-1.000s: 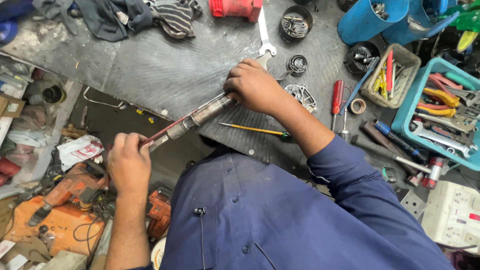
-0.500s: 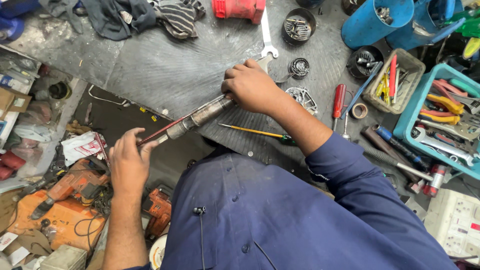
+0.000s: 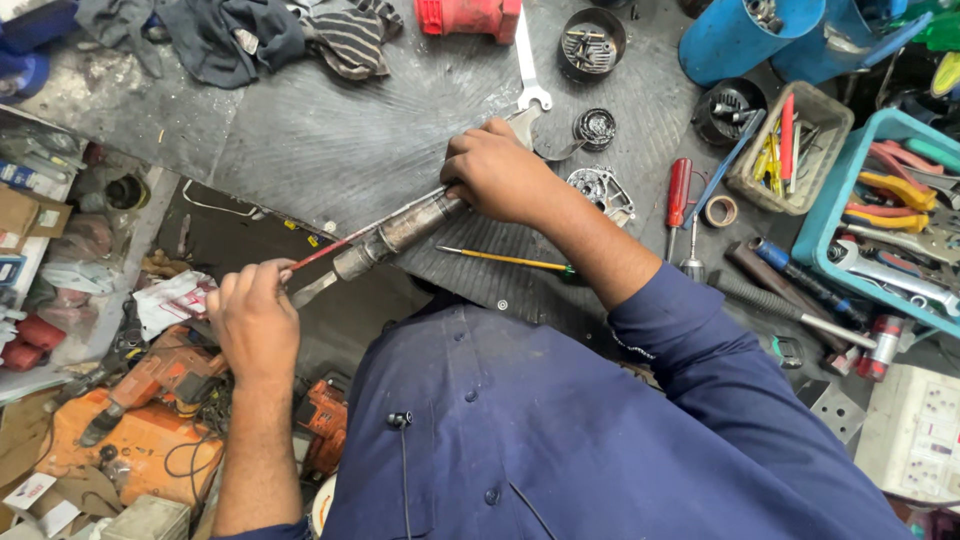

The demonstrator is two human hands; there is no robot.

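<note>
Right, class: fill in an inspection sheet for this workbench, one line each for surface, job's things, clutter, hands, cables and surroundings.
Surface: grey ribbed mat, grimy.
Job's things: greasy metal cylinder lying slanted; thin red-handled tool at its lower end.
Clutter: spanner, red screwdriver, yellow pencil, teal tray of tools, rags.
Hands: right hand grips the cylinder's upper end; left hand holds the red-handled tool.
Cables: black cord by the orange drill.
Surroundings: blue tubs, power strip.

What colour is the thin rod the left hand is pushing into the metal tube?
Red, seen in the head view: the rod runs from the left hand into the grey tube.
</note>
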